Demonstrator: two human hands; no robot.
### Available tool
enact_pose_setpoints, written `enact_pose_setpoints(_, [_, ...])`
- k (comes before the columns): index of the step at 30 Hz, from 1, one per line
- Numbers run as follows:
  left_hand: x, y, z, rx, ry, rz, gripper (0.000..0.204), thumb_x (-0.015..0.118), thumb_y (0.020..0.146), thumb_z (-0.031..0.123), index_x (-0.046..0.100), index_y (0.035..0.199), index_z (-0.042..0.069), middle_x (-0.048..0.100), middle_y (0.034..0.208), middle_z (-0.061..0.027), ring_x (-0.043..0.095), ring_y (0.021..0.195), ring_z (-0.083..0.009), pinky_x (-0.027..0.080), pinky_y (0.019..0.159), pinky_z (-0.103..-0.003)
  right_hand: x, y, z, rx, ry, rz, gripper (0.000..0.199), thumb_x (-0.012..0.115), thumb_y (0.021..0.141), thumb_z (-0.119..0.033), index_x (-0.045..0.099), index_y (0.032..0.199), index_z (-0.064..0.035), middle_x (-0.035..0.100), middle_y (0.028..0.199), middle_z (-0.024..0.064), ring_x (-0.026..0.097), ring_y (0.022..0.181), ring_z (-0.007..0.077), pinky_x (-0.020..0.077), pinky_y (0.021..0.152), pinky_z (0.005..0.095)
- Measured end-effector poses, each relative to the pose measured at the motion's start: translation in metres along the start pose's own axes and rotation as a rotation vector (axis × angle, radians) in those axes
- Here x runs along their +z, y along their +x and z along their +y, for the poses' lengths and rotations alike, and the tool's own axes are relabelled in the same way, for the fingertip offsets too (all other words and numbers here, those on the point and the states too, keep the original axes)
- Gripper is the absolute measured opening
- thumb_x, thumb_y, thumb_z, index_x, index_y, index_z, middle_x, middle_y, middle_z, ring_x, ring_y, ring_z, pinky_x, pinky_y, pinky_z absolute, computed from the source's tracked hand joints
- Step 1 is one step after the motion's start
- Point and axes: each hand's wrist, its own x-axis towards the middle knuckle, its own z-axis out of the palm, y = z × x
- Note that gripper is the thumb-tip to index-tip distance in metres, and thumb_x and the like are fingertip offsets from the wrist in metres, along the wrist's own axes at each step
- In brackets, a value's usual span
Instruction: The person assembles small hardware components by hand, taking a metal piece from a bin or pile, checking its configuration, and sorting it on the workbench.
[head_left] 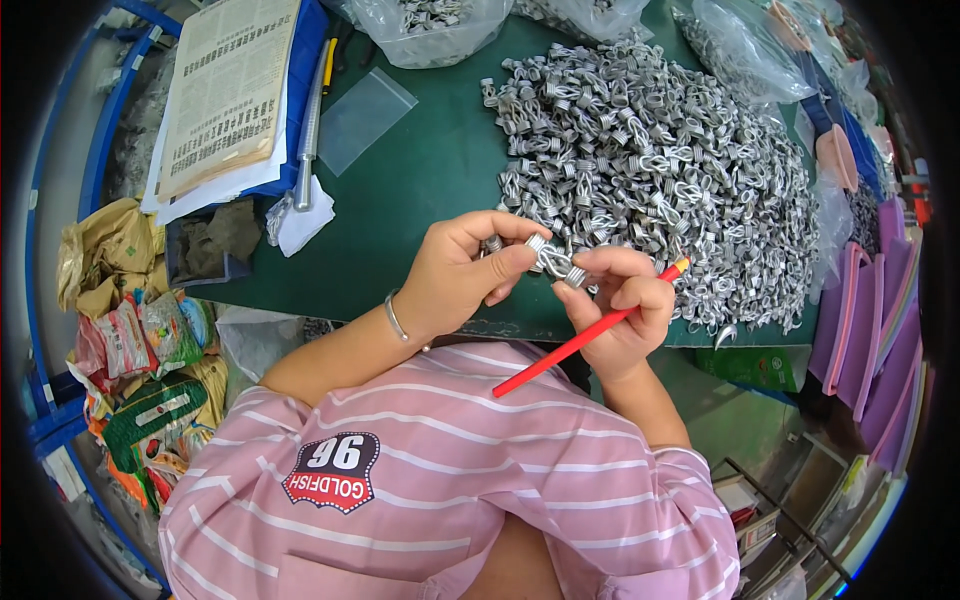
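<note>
**Pinching a ribbed wire fitting (553,262) beside a large loose heap (650,150)**

The left hand (455,265) has thumb and forefinger closed on one ribbed end of the silver fitting. Another coil peeps out by its fingers; from where I stand I can't tell whether that is a separate piece. The right hand (625,310) pinches the other end and also has a red pencil-shaped stick (565,353) threaded through its grip. The fitting sits between the two hands, over the near edge of the green tabletop (420,170).

I'd call this one midway: gripped at both ends, not yet put down. Ahead and right of the hands the heap spreads wide, so plenty seems left, if those pieces are waiting; I can't tell whether any are finished. Farther ahead, an open plastic bag (460,50) holds similar metal pieces, perhaps done, perhaps fresh supply. Ahead and left of the hands lies a flat zip bag (367,120), apparently unused, with printed sheets (230,90) beyond it to the left.
</note>
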Motion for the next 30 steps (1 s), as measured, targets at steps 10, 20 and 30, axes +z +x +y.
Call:
enact_pose_setpoints(10, [-0.013,0.002,-0.009,-0.247,-0.678,0.146,0.013,0.047,0.09,0.015,0.05,0.098,0.004,0.055,0.088,-0.0081,0.057,0.074,-0.0155,0.046,0.053,-0.022,-0.021,0.033,0.012,-0.152,-0.845,-0.046,0.027,0.07,0.065,-0.001,0.045,0.071,-0.0058,0.062,0.082,0.0094,0.052,0.069,0.0259,0.0366,0.063,0.0372])
enact_pose_setpoints(20, [-0.007,0.001,-0.008,-0.181,-0.32,0.129,0.015,0.057,0.085,0.011,0.051,0.096,0.004,0.049,0.072,-0.0016,0.043,0.054,-0.007,0.031,0.043,-0.019,-0.014,0.046,0.025,-0.089,-1.07,-0.161,0.023,0.069,0.063,-0.008,0.051,0.077,-0.0084,0.056,0.07,0.0073,0.051,0.068,0.0258,0.0328,0.064,0.0386])
enact_pose_setpoints(30, [-0.007,0.005,-0.006,-0.227,-0.04,0.069,0.02,0.063,0.08,0.008,0.059,0.096,-0.001,0.059,0.079,-0.0058,0.049,0.053,-0.0067,0.036,0.044,-0.017,-0.003,0.009,0.007,0.057,-0.186,-0.117,0.022,0.058,0.075,0.009,0.041,0.078,-0.0028,0.061,0.093,0.0187,0.059,0.063,0.0175,0.0476,0.053,0.0242])
